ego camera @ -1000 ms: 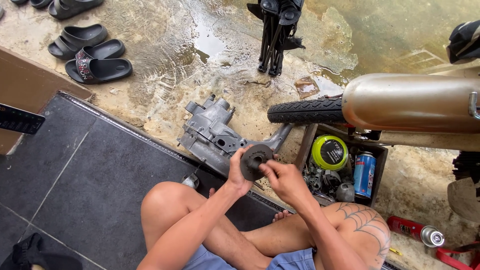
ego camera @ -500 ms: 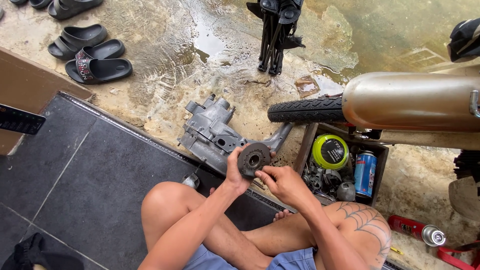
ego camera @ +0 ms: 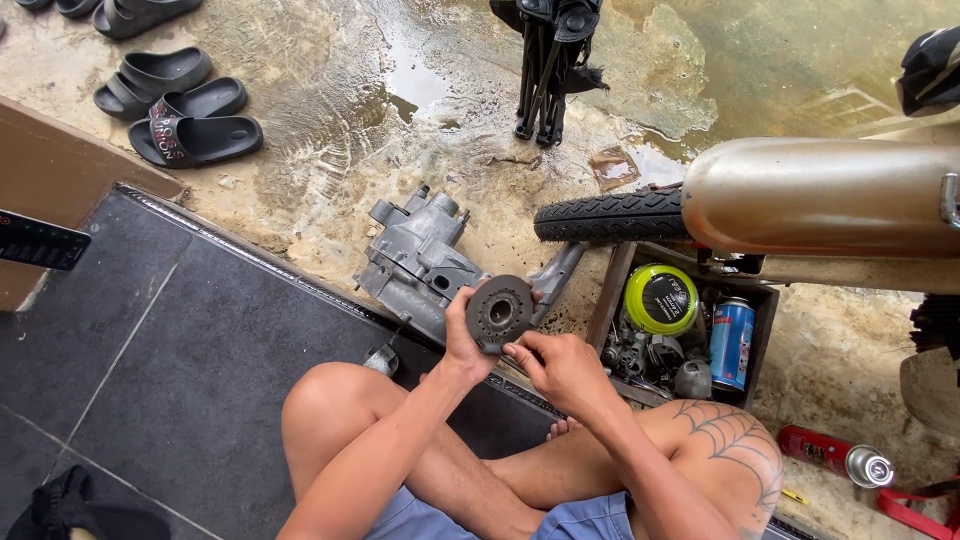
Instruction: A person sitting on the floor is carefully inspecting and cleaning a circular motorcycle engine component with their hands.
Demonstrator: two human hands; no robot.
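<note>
I sit cross-legged at the edge of a dark tiled step. My left hand (ego camera: 463, 338) grips a round dark metal disc with a centre hole (ego camera: 499, 313), held upright in front of me. My right hand (ego camera: 560, 366) is just below and right of the disc, its fingertips pinched against the disc's lower edge. Behind the disc, a grey metal engine casing (ego camera: 415, 255) lies on the wet concrete.
A box of parts (ego camera: 690, 340) holds a yellow-lidded tin (ego camera: 661, 298) and a blue spray can (ego camera: 732, 342). A motorbike tyre (ego camera: 610, 214) and exhaust pipe (ego camera: 820, 198) stand at right. A red can (ego camera: 835, 455) lies near my knee. Black sandals (ego camera: 180, 105) sit at upper left.
My right hand has slid from the disc's right side down to its lower edge. The disc has turned to face me more squarely.
</note>
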